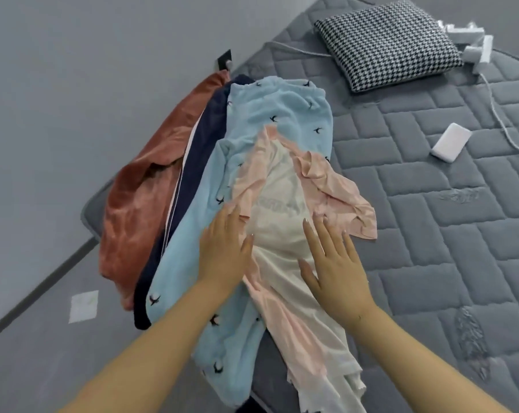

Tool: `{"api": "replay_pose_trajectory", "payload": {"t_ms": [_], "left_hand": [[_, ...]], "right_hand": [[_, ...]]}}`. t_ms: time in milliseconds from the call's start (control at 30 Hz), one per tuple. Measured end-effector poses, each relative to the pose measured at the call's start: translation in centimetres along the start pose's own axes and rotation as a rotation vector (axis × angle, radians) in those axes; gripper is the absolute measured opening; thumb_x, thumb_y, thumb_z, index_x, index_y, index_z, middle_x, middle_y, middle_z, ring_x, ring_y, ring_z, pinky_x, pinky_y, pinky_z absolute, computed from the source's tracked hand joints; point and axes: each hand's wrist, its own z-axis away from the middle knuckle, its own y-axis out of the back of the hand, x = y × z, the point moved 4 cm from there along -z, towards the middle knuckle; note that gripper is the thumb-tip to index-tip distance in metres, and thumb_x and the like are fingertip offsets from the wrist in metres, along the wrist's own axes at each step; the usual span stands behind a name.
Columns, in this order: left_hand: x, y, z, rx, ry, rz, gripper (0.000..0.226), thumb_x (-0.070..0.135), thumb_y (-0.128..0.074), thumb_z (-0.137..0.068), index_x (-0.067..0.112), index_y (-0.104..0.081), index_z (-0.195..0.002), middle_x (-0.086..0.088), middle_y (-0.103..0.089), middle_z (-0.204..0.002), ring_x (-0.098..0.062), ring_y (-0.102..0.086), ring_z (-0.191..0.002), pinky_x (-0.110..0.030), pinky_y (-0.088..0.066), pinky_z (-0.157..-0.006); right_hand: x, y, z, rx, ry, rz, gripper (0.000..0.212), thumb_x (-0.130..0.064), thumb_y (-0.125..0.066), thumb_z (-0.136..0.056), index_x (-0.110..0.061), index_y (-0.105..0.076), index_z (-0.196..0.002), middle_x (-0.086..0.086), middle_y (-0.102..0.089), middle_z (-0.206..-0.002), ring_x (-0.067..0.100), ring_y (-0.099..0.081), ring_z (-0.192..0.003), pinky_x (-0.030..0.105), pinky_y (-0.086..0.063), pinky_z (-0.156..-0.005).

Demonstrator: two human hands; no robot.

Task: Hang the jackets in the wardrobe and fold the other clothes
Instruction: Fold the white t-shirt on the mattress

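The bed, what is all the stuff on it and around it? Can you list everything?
Mattress: one, grey quilted, under everything.
Pink and white top: one, uppermost on the clothes pile.
Light blue garment: one, with dark bird prints, beneath the top.
Navy garment: one, left of the blue one.
Rust garment: one, far left of the pile.
Pillow: one, black and white check, far end.
White box: one, right side.
White cable: one, beside the box.
Paper square: one, white, on the floor.
Left hand: flat on the pile.
Right hand: flat on the top.
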Motion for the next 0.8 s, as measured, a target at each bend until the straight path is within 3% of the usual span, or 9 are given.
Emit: {"api": "replay_pose_trajectory", "payload": {"t_ms": [100,167,300,400,467,567,633,733,800], "left_hand": [[-2.7,-4.3,-6.3,0.015,0.02,-0.025,0.065,0.034,-0.058,-0.094,0.022,-0.028,-0.151,-0.01,-0.02,-0.16,-0.029,-0.023,-0.145,-0.049,-0.025,-0.116],[-3.5,-7.4,-9.2,-0.042,-0.028,-0.087,0.065,0.04,-0.057,-0.094,0.029,-0.028,-0.151,-0.007,-0.014,-0.162,-0.027,-0.016,-0.147,-0.051,-0.023,-0.116],[-5.5,-12.0,-10.9,-0.11,-0.035,-0.143,0.059,0.037,-0.049,-0.099,0.027,-0.028,-0.153,-0.012,-0.006,-0.163,-0.032,-0.017,-0.145,-0.044,-0.022,-0.118],[-6.5,-12.1,-10.6,-0.018,-0.037,0.01,0.053,0.022,-0.047,-0.101,0.023,-0.032,-0.151,-0.013,-0.016,-0.16,-0.03,-0.025,-0.141,-0.039,-0.026,-0.116],[-6.9,-11.4,-10.5,-0.003,-0.013,0.13,0.047,0.021,-0.043,-0.102,0.024,-0.037,-0.149,-0.011,-0.026,-0.156,-0.028,-0.032,-0.138,-0.037,-0.029,-0.114],[-7.1,-10.4,-9.9,-0.052,0.213,0.337,0.041,0.037,-0.032,-0.104,0.032,-0.043,-0.144,-0.005,-0.035,-0.149,-0.028,-0.045,-0.129,-0.042,-0.034,-0.113],[-6.1,-9.7,-9.1,-0.068,0.303,0.249,0.042,0.042,-0.03,-0.103,0.034,-0.046,-0.141,-0.003,-0.029,-0.155,-0.028,-0.038,-0.136,-0.047,-0.027,-0.116],[-2.9,-8.9,-7.1,0.02,0.185,0.074,0.039,0.041,-0.039,-0.102,0.023,-0.057,-0.132,-0.005,-0.018,-0.162,-0.024,-0.017,-0.148,-0.045,-0.013,-0.12],[-0.4,-9.2,-5.5,-0.017,0.064,0.145,0.039,0.04,-0.043,-0.101,0.018,-0.057,-0.129,-0.003,-0.03,-0.156,-0.022,-0.025,-0.144,-0.039,-0.021,-0.116]], "right_hand": [[1.8,-5.6,-3.2,-0.036,-0.083,-0.112,0.064,-0.04,-0.042,-0.101,-0.015,-0.018,-0.155,0.006,-0.015,-0.162,0.025,-0.016,-0.149,0.04,-0.012,-0.122],[3.4,-8.4,-5.7,-0.034,-0.196,-0.22,0.064,-0.042,-0.046,-0.099,-0.009,-0.029,-0.151,0.011,-0.032,-0.155,0.027,-0.03,-0.141,0.039,-0.025,-0.116],[5.7,-11.8,-10.6,0.038,-0.497,-0.48,0.048,-0.047,-0.06,-0.089,-0.011,-0.055,-0.12,0.01,-0.062,-0.102,0.032,-0.054,-0.1,0.046,-0.041,-0.09],[5.1,-12.8,-11.7,0.164,-0.494,-0.547,0.019,-0.036,-0.058,-0.094,-0.02,-0.054,-0.084,0.0,-0.057,-0.073,0.03,-0.054,-0.08,0.038,-0.035,-0.076],[4.7,-12.2,-10.3,0.321,-0.465,-0.663,0.027,-0.025,-0.06,-0.095,-0.019,-0.046,-0.073,-0.007,-0.042,-0.056,0.021,-0.042,-0.063,0.034,-0.027,-0.065],[4.7,-10.6,-5.7,0.467,-0.518,-0.83,0.032,-0.022,-0.059,-0.096,-0.016,-0.047,-0.067,-0.007,-0.038,-0.055,0.016,-0.036,-0.059,0.037,-0.034,-0.062],[4.8,-9.7,-2.0,0.502,-0.556,-0.876,0.037,-0.021,-0.056,-0.096,-0.021,-0.039,-0.064,-0.008,-0.036,-0.058,0.015,-0.034,-0.058,0.045,-0.035,-0.058],[5.1,-9.3,4.3,0.471,-0.658,-1.013,0.032,-0.025,-0.054,-0.1,-0.015,-0.046,-0.07,0.002,-0.043,-0.065,0.022,-0.038,-0.062,0.043,-0.036,-0.059],[5.3,-9.4,8.4,0.429,-0.732,-1.089,0.026,-0.03,-0.052,-0.098,-0.016,-0.052,-0.077,0.004,-0.048,-0.071,0.023,-0.042,-0.066,0.036,-0.039,-0.062]]}}
